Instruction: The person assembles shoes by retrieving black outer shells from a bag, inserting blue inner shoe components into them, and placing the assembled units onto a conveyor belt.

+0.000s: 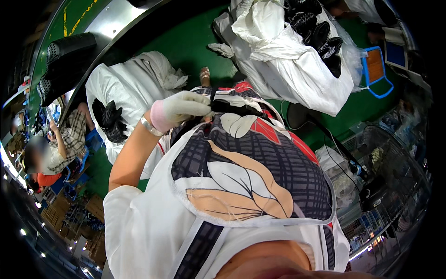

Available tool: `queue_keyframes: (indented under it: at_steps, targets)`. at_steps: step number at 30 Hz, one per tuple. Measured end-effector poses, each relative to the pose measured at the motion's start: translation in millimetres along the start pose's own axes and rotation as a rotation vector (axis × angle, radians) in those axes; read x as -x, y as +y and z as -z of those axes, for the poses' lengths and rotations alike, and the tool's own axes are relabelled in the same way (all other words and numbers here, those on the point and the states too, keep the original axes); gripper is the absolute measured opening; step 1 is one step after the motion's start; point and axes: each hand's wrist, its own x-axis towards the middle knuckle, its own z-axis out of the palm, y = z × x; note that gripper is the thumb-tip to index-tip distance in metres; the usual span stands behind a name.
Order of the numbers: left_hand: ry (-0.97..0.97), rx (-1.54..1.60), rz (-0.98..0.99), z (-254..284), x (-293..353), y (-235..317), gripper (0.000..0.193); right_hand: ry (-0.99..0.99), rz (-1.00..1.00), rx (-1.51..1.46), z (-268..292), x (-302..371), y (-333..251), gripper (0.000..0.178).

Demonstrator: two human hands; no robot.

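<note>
My left hand (pixel 181 109) wears a white glove with a pink cuff and is bent in over my lap. Its fingers are pressed together at the near end of a dark, elongated black piece (pixel 237 108), whose exact kind I cannot make out. A bit of bare skin shows just under the glove, and I cannot tell what it belongs to. The patterned apron (pixel 246 181) with leaf shapes bulges in front and hides part of the lap. No part of my right hand can be seen.
Ahead to the right stands a large white sack (pixel 288 60) topped with black shoes (pixel 320 39). A second white sack (pixel 134 79) at left has black shoes (pixel 109 120) beside it. A blue-framed stool (pixel 376 72), a fan (pixel 390 181) and a seated person (pixel 58 144) are around me.
</note>
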Motion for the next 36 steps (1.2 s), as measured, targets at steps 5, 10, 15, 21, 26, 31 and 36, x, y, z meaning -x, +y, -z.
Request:
queue_keyframes:
  at_steps: [5,10,15,21,26,31,36]
  targets:
    - [-0.053,-0.128,-0.065,25,20,-1,0.014,-0.101,-0.011,-0.025,-19,-16,-28,0.029]
    - [-0.067,-0.364,-0.379,77,71,13,0.017,-0.293,0.200,0.298,-35,-94,-70,0.019]
    - [0.190,-0.135,-0.111,127,128,-18,0.023,-0.026,0.116,0.246,-70,-150,-124,0.020]
    - [0.473,-0.332,-0.251,164,113,-84,0.030,0.089,0.085,0.504,-109,-226,-139,0.026]
    - [0.523,-0.299,-0.203,178,128,-95,0.013,0.029,0.178,0.917,-138,-277,-148,0.031]
    - [0.479,-0.024,-0.153,185,136,-83,0.029,-0.013,0.212,0.909,-136,-304,-164,0.032]
    - [0.675,0.029,-0.222,221,104,-61,0.024,0.084,0.163,0.756,-110,-348,-168,0.033]
